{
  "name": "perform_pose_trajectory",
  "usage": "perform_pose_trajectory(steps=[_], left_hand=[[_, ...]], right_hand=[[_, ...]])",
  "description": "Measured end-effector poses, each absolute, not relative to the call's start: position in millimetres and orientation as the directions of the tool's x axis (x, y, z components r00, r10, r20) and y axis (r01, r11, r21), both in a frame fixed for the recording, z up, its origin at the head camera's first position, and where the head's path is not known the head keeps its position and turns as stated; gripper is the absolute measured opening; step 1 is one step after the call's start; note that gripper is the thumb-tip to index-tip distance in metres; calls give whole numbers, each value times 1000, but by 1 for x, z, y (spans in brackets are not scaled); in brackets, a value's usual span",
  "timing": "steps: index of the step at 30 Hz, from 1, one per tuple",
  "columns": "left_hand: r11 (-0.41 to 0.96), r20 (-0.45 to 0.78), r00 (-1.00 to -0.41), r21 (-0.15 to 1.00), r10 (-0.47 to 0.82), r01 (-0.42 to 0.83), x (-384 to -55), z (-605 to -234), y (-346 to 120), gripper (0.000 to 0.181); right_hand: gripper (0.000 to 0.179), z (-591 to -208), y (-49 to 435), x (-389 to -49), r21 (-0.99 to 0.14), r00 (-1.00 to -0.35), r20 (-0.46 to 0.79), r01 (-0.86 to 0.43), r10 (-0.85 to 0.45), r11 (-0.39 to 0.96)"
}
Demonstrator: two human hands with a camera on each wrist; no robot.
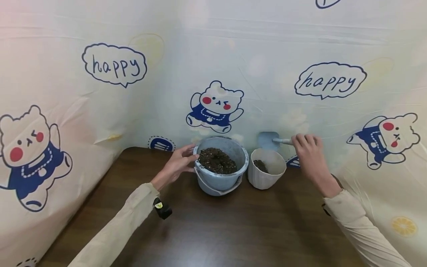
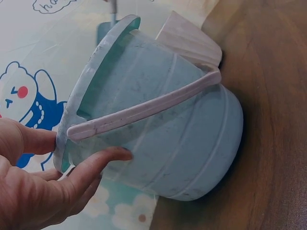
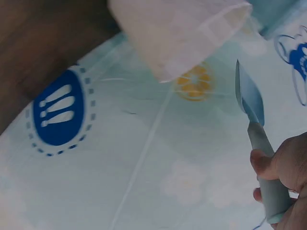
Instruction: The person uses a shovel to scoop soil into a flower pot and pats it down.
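A light blue bucket (image 1: 221, 181) stands on the table, with dark soil (image 1: 216, 161) inside and a pale handle (image 2: 144, 106) hanging down its side. My left hand (image 1: 178, 163) grips its rim from the left; in the left wrist view that hand (image 2: 45, 184) has fingers at the rim and along the outer wall. To the right of the bucket is a white ribbed pot (image 1: 265, 178), holding a little soil (image 1: 261, 165). My right hand (image 1: 308, 159) holds a small shovel by its grey handle (image 3: 268, 187). The shovel's blue blade (image 1: 268, 140) is raised behind and above the pot.
The dark wooden table (image 1: 200, 233) reaches back to a printed cloth (image 1: 267, 48) with bears and the word "happy", which surrounds the far side and both flanks. Bucket and pot stand close together near the table's back edge.
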State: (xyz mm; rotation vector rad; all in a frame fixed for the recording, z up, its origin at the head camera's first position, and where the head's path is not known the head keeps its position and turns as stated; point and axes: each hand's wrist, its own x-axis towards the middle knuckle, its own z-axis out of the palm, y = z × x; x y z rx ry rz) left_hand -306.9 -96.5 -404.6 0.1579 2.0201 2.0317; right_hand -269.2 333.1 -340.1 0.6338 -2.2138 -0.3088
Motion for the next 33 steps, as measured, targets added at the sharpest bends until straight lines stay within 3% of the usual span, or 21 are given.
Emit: perform_pose_trajectory(steps=[7, 13, 17, 22, 29, 33], left_hand=[[19, -109, -956, 994, 271, -108, -308, -404, -92, 61], [15, -104, -955, 994, 279, -104, -309, -403, -90, 61], [39, -112, -958, 994, 263, -106, -307, -404, -92, 61], [44, -108, -958, 994, 266, -100, -304, -406, -99, 62], [27, -107, -956, 994, 272, -104, -307, -407, -98, 63], [28, -114, -954, 993, 276, -111, -306, -405, -98, 63]], right_hand=[[27, -327, 308, -271, 438, -509, 636, -381, -580, 814], [36, -329, 279, -276, 435, -532, 579, -439, -617, 786], [36, -340, 256, -280, 521, -546, 503, -427, -670, 739], [26, -351, 226, -289, 659, -546, 482, -290, -686, 694], [11, -347, 187, -308, 663, -660, 463, -184, -591, 725], [14, -355, 166, -323, 645, -687, 398, -262, -608, 718]])
